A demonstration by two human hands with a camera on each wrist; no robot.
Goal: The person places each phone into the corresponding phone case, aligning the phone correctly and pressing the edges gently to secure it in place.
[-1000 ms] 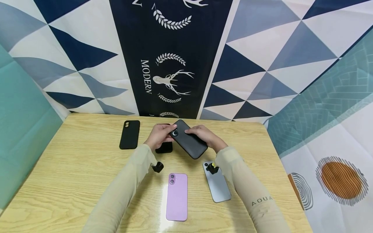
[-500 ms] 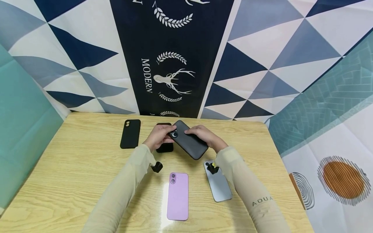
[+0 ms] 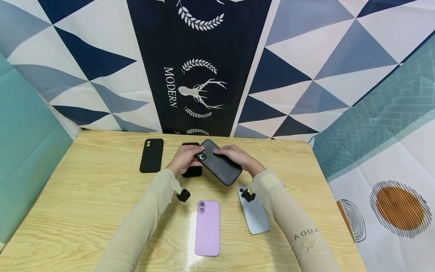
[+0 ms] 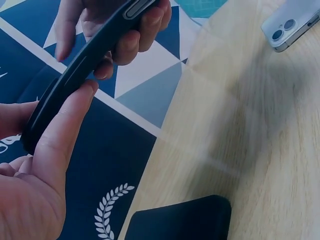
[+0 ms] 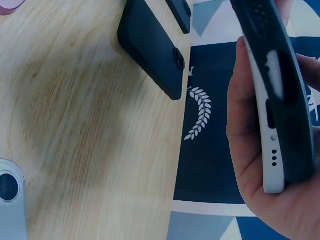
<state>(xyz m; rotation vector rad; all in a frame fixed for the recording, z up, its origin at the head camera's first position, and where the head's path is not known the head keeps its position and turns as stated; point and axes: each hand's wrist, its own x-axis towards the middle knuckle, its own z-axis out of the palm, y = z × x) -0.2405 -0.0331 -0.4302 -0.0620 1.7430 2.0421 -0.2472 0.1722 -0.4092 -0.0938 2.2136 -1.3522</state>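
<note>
Over the table's far half, both hands hold a black phone case [image 3: 222, 166] tilted, its back turned up. A phone with a pale edge [image 5: 273, 175] sits in it; in the right wrist view, that edge stands out of the case at the bottom end. My left hand [image 3: 185, 158] pinches the camera end, thumb on the back. My right hand [image 3: 239, 158] grips the lower side, thumb across the back and fingers beneath. Another black case [image 3: 192, 171] lies below, partly hidden by the left hand.
A third black case [image 3: 151, 155] lies to the left. Near the front are a lilac phone [image 3: 207, 234] and a pale blue phone [image 3: 256, 215], the latter partly covered by the right wrist camera. A patterned cloth wall [image 3: 198, 94] borders the table's back edge.
</note>
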